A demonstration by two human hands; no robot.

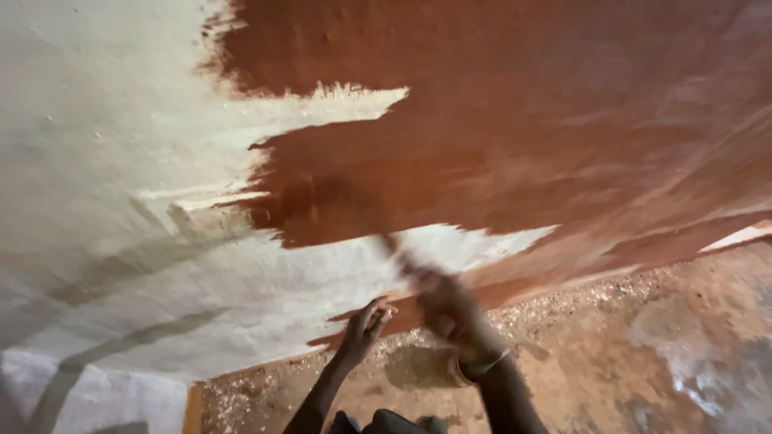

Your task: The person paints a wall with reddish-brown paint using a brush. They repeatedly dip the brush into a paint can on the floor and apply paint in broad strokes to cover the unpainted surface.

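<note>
Two hands are in shot at the lower centre of the frame, both close to the wall (121,161). The right hand (450,309) is curled shut round the handle of a brush (394,245), which smears up and to the left in motion blur, its tip meeting the edge of the red-brown paint (523,120). The head of the brush is too blurred to make out, so how loaded it is I can't say. The left hand (366,325) hangs just beside it, fingers loosely bent and partly spread, holding nothing, near the lowest unpainted strip.

Risk now: there's a pale wedge running right from the brush between two red bands, and a quick stroke like this one could skip over it and leave it streaky. Low down, a heavy brush might drip onto the dusty floor (643,345) along the bottom right, or the bristles could pick up the pale grit lying where wall meets floor and drag it into wet colour.

As for the paint itself: rich, uneven, darker in the middle, glossy toward the upper right, with ragged feathered edges against the whitish plaster filling the left half of the frame.
</note>
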